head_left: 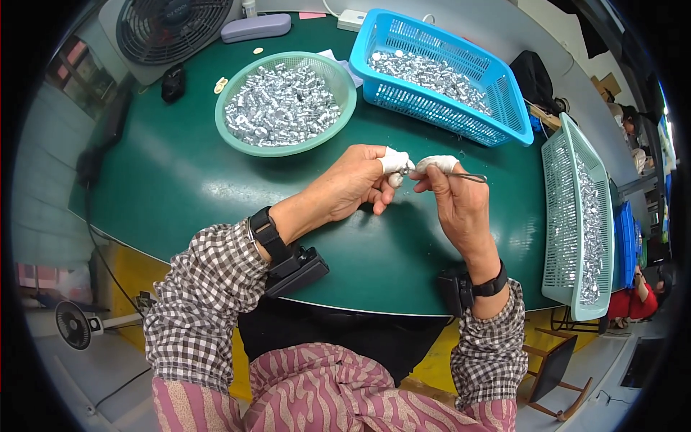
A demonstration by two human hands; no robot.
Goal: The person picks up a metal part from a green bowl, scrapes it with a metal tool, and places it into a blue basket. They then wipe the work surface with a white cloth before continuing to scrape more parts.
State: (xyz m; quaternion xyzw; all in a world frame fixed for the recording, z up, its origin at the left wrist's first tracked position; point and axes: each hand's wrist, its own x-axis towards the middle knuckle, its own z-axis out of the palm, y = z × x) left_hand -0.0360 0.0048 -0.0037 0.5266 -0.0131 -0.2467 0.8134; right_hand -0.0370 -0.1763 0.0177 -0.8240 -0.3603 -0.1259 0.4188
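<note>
My left hand (358, 180) is closed, its thumb and index finger wrapped in white covers and pinching a small silvery metal part (407, 171). Close beside it, my right hand (456, 196) grips a thin metal tool (469, 176) whose rounded, looped end sticks out to the right. The working tip of the tool is hidden by the fingers near the metal part. Both hands are above the green table (338, 248). Behind my left hand stands a round green basket (345, 119) heaped with small silvery metal parts (282, 104).
A blue rectangular basket (439, 119) of similar parts stands at the back, and a pale green one (565, 216) at the right edge. At the back left are a box fan (169, 29), a purple case (256, 27) and a black object (173, 83). A person in red (633, 302) is far right.
</note>
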